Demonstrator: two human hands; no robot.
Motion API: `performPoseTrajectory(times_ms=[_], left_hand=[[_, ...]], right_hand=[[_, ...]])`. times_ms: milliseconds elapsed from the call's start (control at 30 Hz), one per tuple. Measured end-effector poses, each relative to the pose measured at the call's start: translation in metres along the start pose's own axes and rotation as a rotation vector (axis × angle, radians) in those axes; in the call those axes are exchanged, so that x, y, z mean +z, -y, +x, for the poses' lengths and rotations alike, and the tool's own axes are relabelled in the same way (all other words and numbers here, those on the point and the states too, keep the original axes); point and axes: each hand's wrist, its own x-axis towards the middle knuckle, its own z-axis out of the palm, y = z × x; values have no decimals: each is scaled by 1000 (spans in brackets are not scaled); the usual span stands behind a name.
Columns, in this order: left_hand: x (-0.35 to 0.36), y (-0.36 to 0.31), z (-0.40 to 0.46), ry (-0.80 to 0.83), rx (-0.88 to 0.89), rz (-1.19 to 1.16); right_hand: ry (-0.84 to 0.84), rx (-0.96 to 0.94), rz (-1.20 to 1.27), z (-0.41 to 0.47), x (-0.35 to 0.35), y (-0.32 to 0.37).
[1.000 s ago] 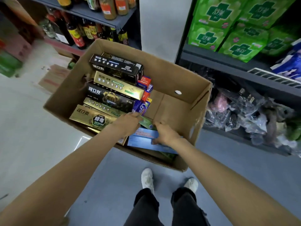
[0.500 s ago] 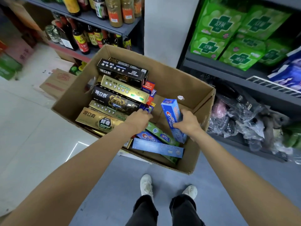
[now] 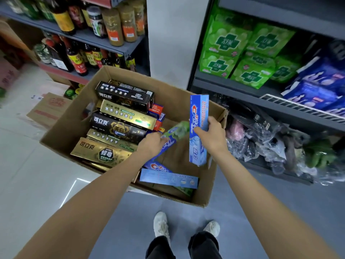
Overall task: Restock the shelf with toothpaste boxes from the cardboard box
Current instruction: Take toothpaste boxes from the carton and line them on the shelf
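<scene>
Floor (image 3: 33, 174): a smooth surface is lying underfoot, pale glossy tile on the left and matte grey-blue on the right.
Shelves (image 3: 242, 86): dark metal racks are standing behind the box; the right one is carrying soft green packs (image 3: 244, 51) printed with crosses, the left one glass bottles and jars (image 3: 115, 25).
Cardboard box (image 3: 183, 101): a brown corrugated carton is sitting open on the floor between the person's feet and the shelves, its flaps spread and its bare bottom showing on the right.
Stacked toothpaste boxes (image 3: 119, 126): long rectangular cartons in glossy gold and black are lying flat, filling the left half of the cardboard box.
Blue toothpaste box (image 3: 198, 116): a long, slim, shiny carton with a red-and-white logo is standing almost upright above the right side of the cardboard box.
Green-and-blue toothpaste box (image 3: 174, 135): blurred, it is tilting upward from the middle of the cardboard box.
Loose blue boxes (image 3: 168, 177): two more are lying flat at the near wall.
Right hand (image 3: 212, 135): the arm is reaching forward, bare; the fingers are wrapping round the middle of the blue toothpaste box, thumb on its front face.
Left hand (image 3: 152, 144): the arm is stretching into the box, the fingers curling round the lower end of the green-and-blue toothpaste box.
</scene>
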Motion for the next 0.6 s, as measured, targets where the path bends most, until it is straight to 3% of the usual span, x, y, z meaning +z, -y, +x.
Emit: performPoseTrajectory(times_ms=[100,233,367,600], left_hand=[[-19,-18,-3,-94,-71,-440],[-46,-56,-15,-83,0,-955],[-69,-116,-23,-47,141,-1059],[-67,-255,-11,-29,221,-1122]], right_hand=[[-27,22,89,3,-7,12],[-42,22,259,10,-32,27],[-52,-36,451,19,-76,42],[-194,-97,706,51,-192,28]])
